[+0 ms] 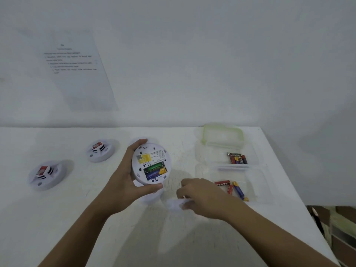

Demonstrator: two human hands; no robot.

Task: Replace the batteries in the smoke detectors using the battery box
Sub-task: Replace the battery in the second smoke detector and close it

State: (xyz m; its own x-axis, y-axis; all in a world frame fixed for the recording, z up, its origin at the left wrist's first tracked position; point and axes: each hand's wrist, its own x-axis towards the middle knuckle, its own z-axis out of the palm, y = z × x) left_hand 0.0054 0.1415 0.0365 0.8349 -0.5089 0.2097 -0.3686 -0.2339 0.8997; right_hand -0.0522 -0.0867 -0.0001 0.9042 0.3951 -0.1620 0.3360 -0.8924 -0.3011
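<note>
two spare detectors [45,175] [100,150] sit on the table [173,237], well to the left of the held detector [151,163], both domes up and untouched.

the left hand [123,182] grips the held detector by its rim, thumb under the near edge and fingers curled over the far edge. it tips the back towards the camera, lifted just off the table. the bay is open and two cells [154,170] lie in it, one green, one blue. their long axis runs across the disc, rising a little to the right.

to the right of and below the detector, the right hand [200,197] hangs low over the table. its fingers are curled on a white piece [176,204], blurred; it may be the bay cover.

further right of the detector stands the box [210,155], lid [221,135] off behind it. loose cells lie in its far part [237,158] and its near part [234,188].

the next move turns on this: the bay lies up and to the left of the right fingers, while the box lies just beside that hand on its other side. the right hand is the free one and the nearer to both, so it would have to drop the piece first.
</note>
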